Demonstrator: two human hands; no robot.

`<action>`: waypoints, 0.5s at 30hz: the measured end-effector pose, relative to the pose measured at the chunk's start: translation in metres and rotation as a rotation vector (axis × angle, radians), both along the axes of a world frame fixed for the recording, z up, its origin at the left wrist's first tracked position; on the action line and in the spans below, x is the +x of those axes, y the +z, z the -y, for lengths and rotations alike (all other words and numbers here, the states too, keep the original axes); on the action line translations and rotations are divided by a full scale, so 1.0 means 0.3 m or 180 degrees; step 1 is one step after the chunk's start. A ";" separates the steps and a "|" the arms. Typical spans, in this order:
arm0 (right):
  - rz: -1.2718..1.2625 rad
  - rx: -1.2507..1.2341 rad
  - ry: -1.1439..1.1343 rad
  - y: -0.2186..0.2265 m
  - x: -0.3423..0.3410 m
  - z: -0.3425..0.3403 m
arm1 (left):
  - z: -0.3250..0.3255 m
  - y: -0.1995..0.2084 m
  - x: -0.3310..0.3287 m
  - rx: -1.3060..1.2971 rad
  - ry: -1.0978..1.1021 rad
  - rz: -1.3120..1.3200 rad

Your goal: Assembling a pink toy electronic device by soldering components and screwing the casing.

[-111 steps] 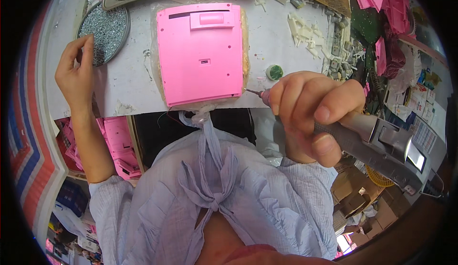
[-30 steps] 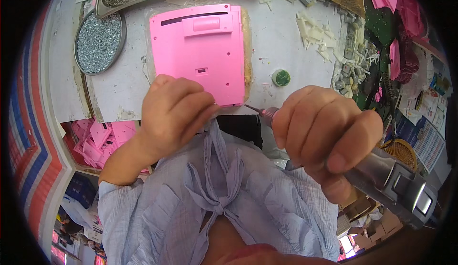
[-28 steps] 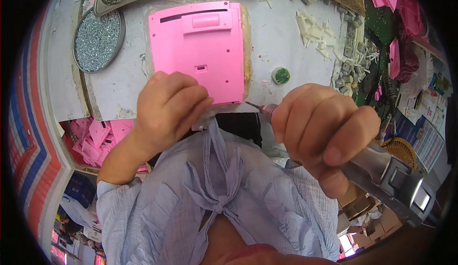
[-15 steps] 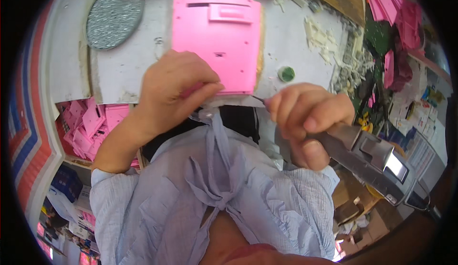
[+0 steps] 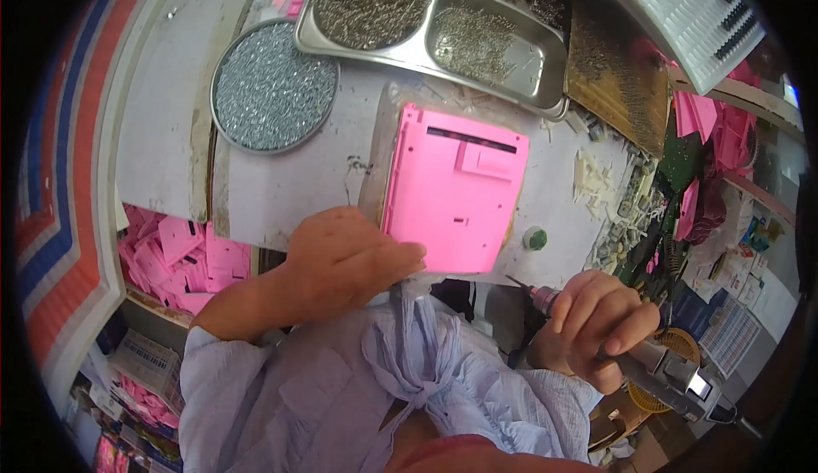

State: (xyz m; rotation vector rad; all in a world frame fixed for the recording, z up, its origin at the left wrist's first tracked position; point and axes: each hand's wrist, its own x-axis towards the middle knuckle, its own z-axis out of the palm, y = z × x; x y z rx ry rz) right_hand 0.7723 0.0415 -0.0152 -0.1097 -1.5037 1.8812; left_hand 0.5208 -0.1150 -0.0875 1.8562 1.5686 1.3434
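Note:
A flat pink plastic case (image 5: 456, 192) lies on the white worktop, with a slot and a raised block on its far part. My left hand (image 5: 349, 256) is closed at its near left corner, thumb on the edge and fingers curled; what lies under them is hidden. An electric screwdriver (image 5: 660, 375) is wrapped in my right hand (image 5: 601, 320). Its thin bit points toward the case's near right corner, a short gap from it. A small green-topped round piece (image 5: 535, 238) sits to the right of the case.
A round dish of shiny small metal parts (image 5: 274, 89) stands at the far left. Behind the case is a metal tray (image 5: 422, 51) with two hollows of tiny screws. White plastic scraps (image 5: 596, 179) lie right. A bin of pink parts (image 5: 183, 260) sits lower left.
The view has shifted, bringing the screw tray into sight. The screwdriver bit has moved away from the case's near right corner. My left hand stays at the near left corner.

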 end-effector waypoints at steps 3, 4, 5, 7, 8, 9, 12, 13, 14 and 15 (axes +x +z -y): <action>0.0039 -0.0019 -0.0068 0.008 -0.017 -0.001 | -0.012 -0.005 -0.029 0.0014 -0.0161 0.0202; 0.0027 -0.0047 -0.0075 0.006 -0.020 -0.001 | -0.013 -0.003 -0.035 0.0005 -0.0194 0.0265; 0.0022 -0.0083 -0.0069 0.002 -0.024 -0.003 | -0.016 -0.005 -0.039 -0.0005 -0.0196 0.0272; 0.0052 -0.0107 -0.0117 0.005 -0.022 -0.005 | -0.032 -0.011 -0.040 0.0021 -0.0262 0.0327; 0.0048 -0.0101 -0.0176 0.007 -0.021 0.000 | -0.037 -0.012 -0.042 -0.0009 -0.0293 0.0269; 0.0047 -0.0098 -0.0234 0.004 -0.024 0.006 | -0.036 -0.013 -0.047 -0.0042 -0.0323 0.0214; 0.0044 -0.0046 -0.0285 0.016 -0.019 0.015 | -0.075 0.000 -0.031 0.0031 -0.0361 -0.0001; 0.0030 -0.0014 -0.0217 0.012 -0.018 0.007 | -0.083 0.003 -0.024 0.0041 -0.0326 -0.0081; 0.0013 -0.0010 -0.0164 0.000 -0.007 0.015 | -0.092 0.003 -0.013 0.0038 -0.0351 -0.0270; -0.0118 -0.0060 -0.0273 -0.022 0.007 0.037 | -0.112 -0.002 -0.002 0.0036 -0.0375 -0.0457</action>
